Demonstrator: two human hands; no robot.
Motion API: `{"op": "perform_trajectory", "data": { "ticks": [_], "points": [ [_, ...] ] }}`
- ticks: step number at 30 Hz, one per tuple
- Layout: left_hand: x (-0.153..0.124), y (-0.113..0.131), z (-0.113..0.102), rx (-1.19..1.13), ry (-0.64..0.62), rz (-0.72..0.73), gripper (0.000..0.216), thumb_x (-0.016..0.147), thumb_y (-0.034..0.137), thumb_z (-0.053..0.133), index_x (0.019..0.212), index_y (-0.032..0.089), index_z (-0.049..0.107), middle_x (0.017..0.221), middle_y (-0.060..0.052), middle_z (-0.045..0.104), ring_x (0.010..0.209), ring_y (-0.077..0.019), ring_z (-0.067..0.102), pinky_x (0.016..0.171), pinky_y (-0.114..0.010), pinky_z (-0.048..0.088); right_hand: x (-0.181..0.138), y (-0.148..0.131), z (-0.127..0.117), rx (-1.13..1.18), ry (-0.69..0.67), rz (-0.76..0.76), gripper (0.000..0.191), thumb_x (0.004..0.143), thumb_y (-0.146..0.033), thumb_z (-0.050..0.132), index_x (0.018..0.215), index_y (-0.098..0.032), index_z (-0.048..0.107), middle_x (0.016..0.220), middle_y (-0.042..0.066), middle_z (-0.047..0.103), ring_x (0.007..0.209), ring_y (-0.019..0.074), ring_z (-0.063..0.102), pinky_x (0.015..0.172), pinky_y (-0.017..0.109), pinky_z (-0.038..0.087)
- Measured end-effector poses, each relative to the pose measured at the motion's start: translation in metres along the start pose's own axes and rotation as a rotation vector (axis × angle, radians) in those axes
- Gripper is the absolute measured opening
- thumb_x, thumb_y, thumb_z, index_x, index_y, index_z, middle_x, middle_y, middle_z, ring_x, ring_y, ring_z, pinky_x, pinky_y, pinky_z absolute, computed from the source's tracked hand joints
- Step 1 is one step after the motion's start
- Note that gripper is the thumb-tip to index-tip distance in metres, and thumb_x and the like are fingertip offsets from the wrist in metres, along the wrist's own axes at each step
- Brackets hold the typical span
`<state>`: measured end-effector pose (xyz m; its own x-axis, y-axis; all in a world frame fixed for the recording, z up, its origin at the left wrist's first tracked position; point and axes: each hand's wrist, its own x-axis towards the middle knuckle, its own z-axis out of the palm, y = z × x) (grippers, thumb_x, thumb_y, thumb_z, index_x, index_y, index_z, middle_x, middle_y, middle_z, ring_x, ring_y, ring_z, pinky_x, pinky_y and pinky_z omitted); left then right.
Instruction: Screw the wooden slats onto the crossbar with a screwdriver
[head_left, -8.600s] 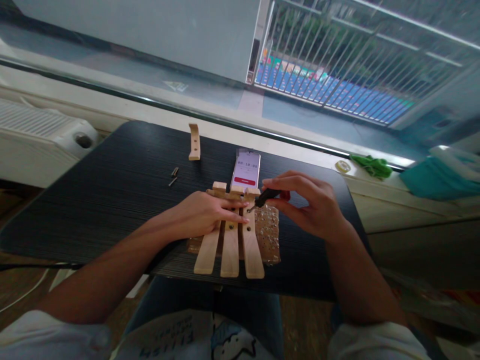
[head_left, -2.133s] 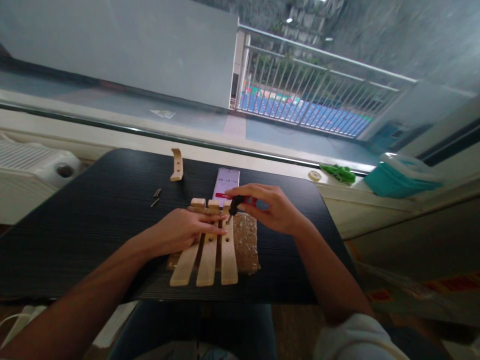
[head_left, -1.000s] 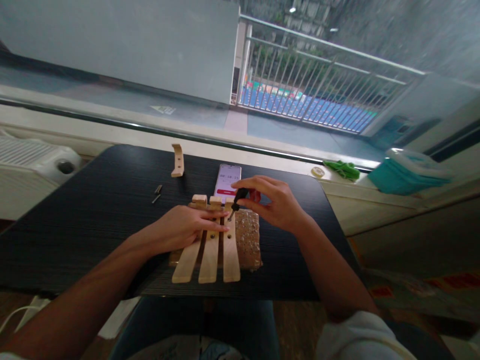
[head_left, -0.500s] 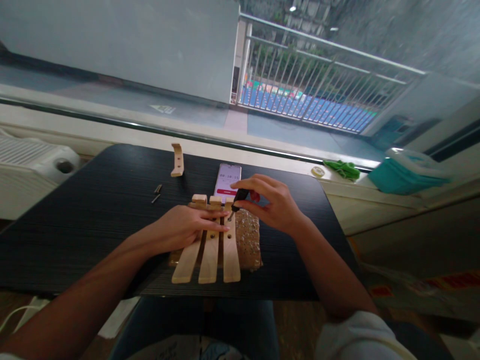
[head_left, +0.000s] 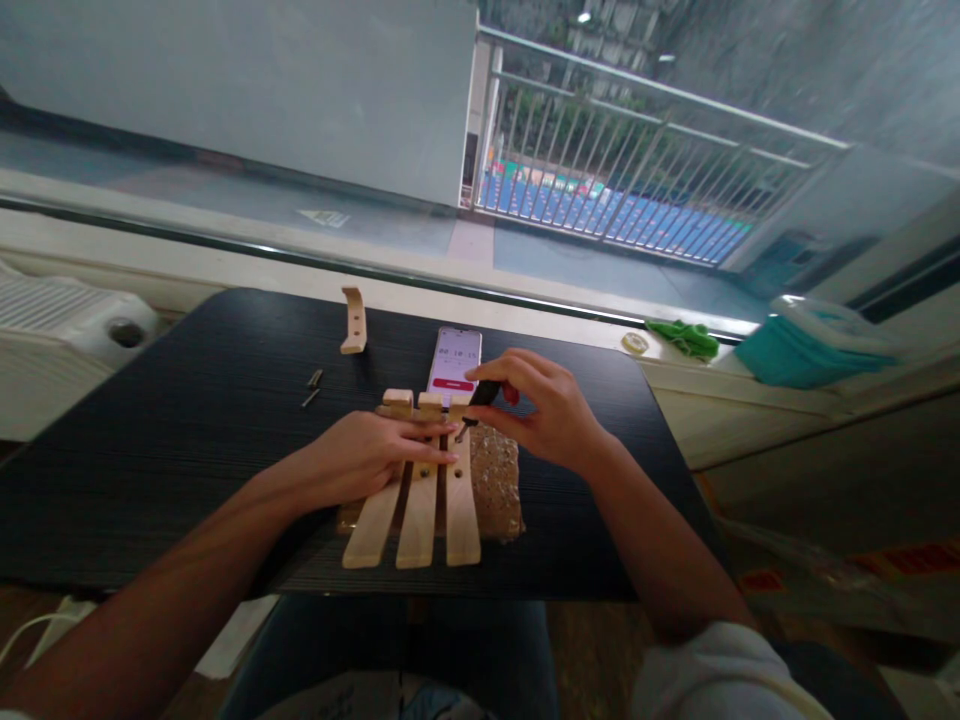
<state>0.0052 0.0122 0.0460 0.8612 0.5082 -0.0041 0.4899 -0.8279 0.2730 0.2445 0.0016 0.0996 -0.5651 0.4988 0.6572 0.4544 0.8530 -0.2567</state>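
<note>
Left hand (head_left: 371, 450): lay palm down across three wooden slats (head_left: 418, 520), fingers spread.
Right hand (head_left: 544, 405): was closed on a black screwdriver (head_left: 484, 396).
Screwdriver: stood tilted, tip at the rightmost slat (head_left: 462, 520); exact seating was hard to make out.
Slats: rested on a brown pad (head_left: 496, 480), near the table's (head_left: 187, 440) front edge.
Farther back: lay a phone (head_left: 457, 355), small metal pieces (head_left: 311, 388) and a curved wooden piece (head_left: 355, 322).

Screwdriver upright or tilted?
Tilted: the screwdriver slants from the right hand down and leftward, its tip at the upper hole of the rightmost wooden strip.
</note>
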Motion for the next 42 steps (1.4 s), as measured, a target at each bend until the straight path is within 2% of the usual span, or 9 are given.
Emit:
{"op": "perform_trajectory", "data": {
  "ticks": [8,17,20,24,28,31,34,39,42],
  "points": [
    [-0.001,-0.003,0.004,-0.024,0.017,0.003,0.060,0.079,0.002,0.048,0.124,0.039,0.062,0.144,0.006,0.048,0.122,-0.0185,0.058,0.103,-0.033,0.047,-0.001,-0.001,0.001,-0.011,0.006,0.035,0.015,0.085,-0.025,0.065,0.097,-0.018,0.058,0.078,-0.001,0.060,0.065,0.0092,0.053,0.062,0.024,0.046],
    [-0.001,-0.002,0.002,-0.040,0.016,0.005,0.062,0.079,0.000,0.046,0.124,0.039,0.061,0.144,0.005,0.047,0.124,-0.0201,0.057,0.104,-0.037,0.047,-0.002,-0.001,0.005,-0.015,0.032,0.067,0.021,0.082,-0.023,0.067,0.100,-0.020,0.056,0.082,-0.002,0.063,0.063,0.0082,0.054,0.061,0.023,0.047],
    [0.000,-0.002,0.002,-0.032,0.013,0.002,0.061,0.079,0.000,0.046,0.125,0.039,0.061,0.144,0.005,0.048,0.123,-0.0200,0.057,0.104,-0.037,0.047,-0.003,0.000,0.008,-0.013,0.077,0.027,0.025,0.082,-0.021,0.068,0.103,-0.020,0.054,0.086,-0.001,0.064,0.063,0.0074,0.054,0.061,0.022,0.047],
    [0.000,-0.001,0.001,-0.021,0.011,0.009,0.061,0.078,0.000,0.048,0.124,0.038,0.062,0.143,0.004,0.048,0.122,-0.0221,0.058,0.101,-0.038,0.049,-0.003,0.002,0.008,0.005,0.093,-0.046,0.016,0.085,-0.024,0.067,0.095,-0.019,0.055,0.079,-0.001,0.062,0.063,0.0081,0.054,0.059,0.022,0.046],
    [0.000,0.000,0.001,-0.030,0.011,0.002,0.064,0.078,-0.001,0.047,0.125,0.041,0.061,0.144,0.006,0.047,0.121,-0.0215,0.059,0.099,-0.038,0.051,-0.002,0.003,-0.002,0.045,0.009,-0.069,0.023,0.085,-0.029,0.066,0.102,-0.017,0.057,0.084,0.002,0.065,0.068,0.0097,0.057,0.059,0.023,0.047],
    [0.000,-0.001,0.002,-0.028,0.010,0.001,0.064,0.079,-0.001,0.048,0.126,0.041,0.060,0.144,0.007,0.048,0.122,-0.0208,0.058,0.101,-0.037,0.049,-0.001,0.002,-0.011,0.078,-0.092,-0.032,0.022,0.089,-0.018,0.057,0.111,-0.018,0.057,0.094,0.004,0.068,0.074,0.0098,0.061,0.062,0.022,0.049],
    [0.000,-0.001,0.002,-0.044,0.018,0.005,0.064,0.079,-0.002,0.048,0.125,0.040,0.061,0.143,0.007,0.048,0.124,-0.0199,0.056,0.103,-0.035,0.047,-0.003,0.001,-0.014,0.138,-0.130,0.019,0.023,0.089,-0.014,0.054,0.111,-0.019,0.057,0.105,0.005,0.069,0.084,0.0110,0.064,0.065,0.022,0.051],
    [-0.001,-0.001,0.002,-0.037,0.015,-0.001,0.062,0.080,0.000,0.050,0.125,0.041,0.060,0.144,0.006,0.048,0.122,-0.0208,0.058,0.104,-0.036,0.047,-0.005,-0.002,-0.012,0.209,-0.175,0.098,0.026,0.090,-0.015,0.053,0.115,-0.018,0.055,0.092,0.002,0.070,0.067,0.0070,0.060,0.061,0.020,0.049],
    [-0.001,-0.001,0.003,-0.022,0.016,-0.005,0.064,0.078,-0.001,0.050,0.125,0.041,0.061,0.143,0.007,0.049,0.121,-0.0205,0.059,0.102,-0.035,0.049,-0.003,-0.004,-0.012,0.235,-0.195,0.135,0.024,0.090,-0.017,0.053,0.113,-0.016,0.056,0.089,0.002,0.069,0.065,0.0066,0.059,0.061,0.019,0.049]
  ]
}}
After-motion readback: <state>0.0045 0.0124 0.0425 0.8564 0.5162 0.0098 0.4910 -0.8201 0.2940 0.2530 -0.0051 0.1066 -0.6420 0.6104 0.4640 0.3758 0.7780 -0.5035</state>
